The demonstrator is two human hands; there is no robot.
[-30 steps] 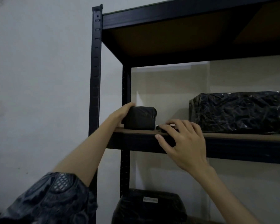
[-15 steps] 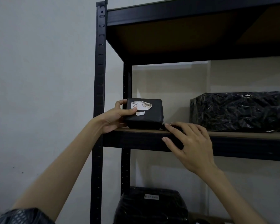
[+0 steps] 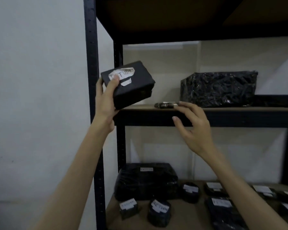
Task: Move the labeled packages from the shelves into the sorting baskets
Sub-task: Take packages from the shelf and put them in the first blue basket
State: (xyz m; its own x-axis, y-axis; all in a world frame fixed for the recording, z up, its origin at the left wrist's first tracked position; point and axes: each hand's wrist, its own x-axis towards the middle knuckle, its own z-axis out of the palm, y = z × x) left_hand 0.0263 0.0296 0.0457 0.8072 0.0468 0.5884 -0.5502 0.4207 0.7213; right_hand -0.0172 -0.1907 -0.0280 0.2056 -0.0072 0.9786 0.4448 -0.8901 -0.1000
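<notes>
Small black package (image 3: 131, 85) gripped at its left end by left hand (image 3: 106, 98), thumb over white label, tilted clear above shelf edge (image 3: 140, 107); judged light, stiff, slick-wrapped, best held across opposite faces; right hand (image 3: 192, 128) open, fingertips near flat packet (image 3: 166, 105); half a second earlier, package stood on shelf.

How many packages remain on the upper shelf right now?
2: a small flat package at the shelf's front edge by the right hand, and a large crinkled package further right. Others may sit out of frame.
</notes>
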